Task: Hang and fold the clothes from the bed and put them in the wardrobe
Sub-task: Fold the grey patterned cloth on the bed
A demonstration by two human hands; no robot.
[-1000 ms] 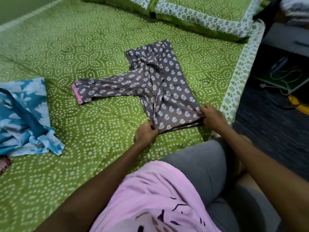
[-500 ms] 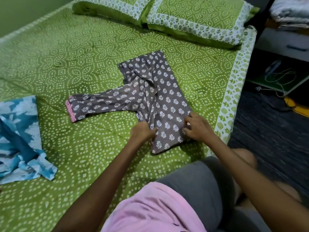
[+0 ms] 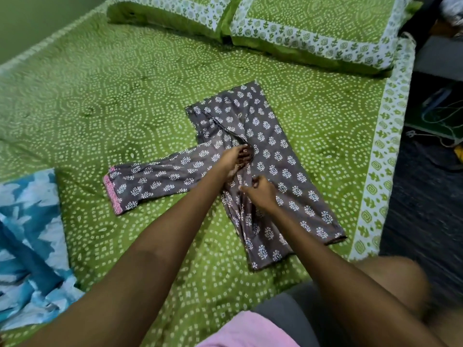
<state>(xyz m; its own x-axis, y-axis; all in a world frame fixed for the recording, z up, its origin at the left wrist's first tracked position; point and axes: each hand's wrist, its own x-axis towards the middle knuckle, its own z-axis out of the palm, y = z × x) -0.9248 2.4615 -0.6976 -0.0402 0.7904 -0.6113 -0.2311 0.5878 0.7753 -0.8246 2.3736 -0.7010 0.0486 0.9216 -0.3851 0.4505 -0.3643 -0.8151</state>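
**What the person wears**

Both forearms are bare from the lower edge of the view up to the wrists: no sleeve, cuff, watch or bangle shows on either. The left hand (image 3: 234,159) and the right hand (image 3: 260,194) carry no ring or glove that can be made out, though the fingers are partly blurred. At the bottom edge sits a fold of pale pink top (image 3: 245,331), soft and plain where it shows. Beside it, to the right, lies dark grey cloth (image 3: 288,314) over the lap, smooth and unpatterned. A bare knee (image 3: 390,279) rises past the grey cloth at the right.
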